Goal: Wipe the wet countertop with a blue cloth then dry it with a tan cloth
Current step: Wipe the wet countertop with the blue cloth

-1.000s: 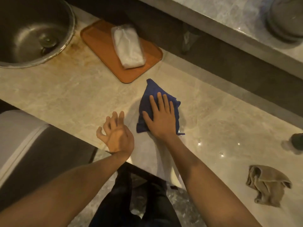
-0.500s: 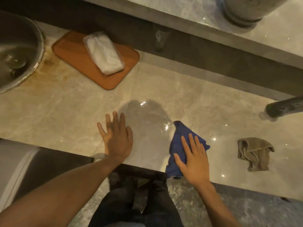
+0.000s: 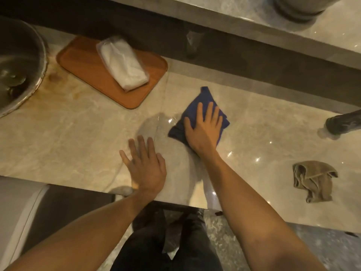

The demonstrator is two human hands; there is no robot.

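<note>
A folded blue cloth (image 3: 197, 102) lies on the beige marble countertop (image 3: 78, 137) near its middle. My right hand (image 3: 205, 130) presses flat on the cloth, fingers spread, covering most of it. My left hand (image 3: 145, 165) rests palm down on the bare counter near the front edge, holding nothing. A crumpled tan cloth (image 3: 314, 182) lies by itself at the right of the counter. Shiny wet spots glint between the blue cloth and the tan one.
An orange tray (image 3: 82, 63) with a wrapped white bundle (image 3: 123, 63) sits at the back left. A metal sink (image 3: 21, 71) is at the far left. A dark object (image 3: 343, 124) lies at the right edge. A raised ledge runs along the back.
My right hand has pushed the blue cloth from the front edge back toward the middle of the counter. My left hand stays flat near the front edge.
</note>
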